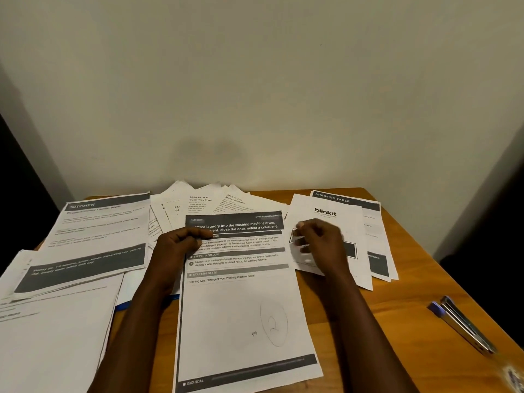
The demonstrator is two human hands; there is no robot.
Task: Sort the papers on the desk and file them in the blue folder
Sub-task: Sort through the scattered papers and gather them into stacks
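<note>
A white printed sheet about loading a washing machine [243, 307] lies nearest, flat on the light brown wooden bench [397, 307], with a pencilled, circled "2" low on the page. Two bare forearms reach across it.

The left hand [181, 245] sits at this sheet's upper left corner, fingers curled and thumb laid over the print, seemingly pinching that edge. The right hand [320, 242] is over a white sheet headed "blinkit" [326, 214] just to the right, fingers curled. Whether it grasps that paper cannot be told.

Partly under the "blinkit" page lies a sheet headed "DRESSING TABLE" [346, 199]. On the left, a sheet headed "KITCHEN" [99, 231] tops a loose pile of white pages [56, 336]. More task sheets fan out at the back [204, 202], against the wall.

The blue folder [122, 306] shows only as a thin blue edge under the left pile, beside the left forearm. A slim silver and blue object [465, 327], perhaps pens, lies near the bench's right edge.

Sorting appears to be the step in hand, and filing seems not yet begun. The next move likely calls for placing the laundry sheet with its matching group, then uncovering the buried folder.
</note>
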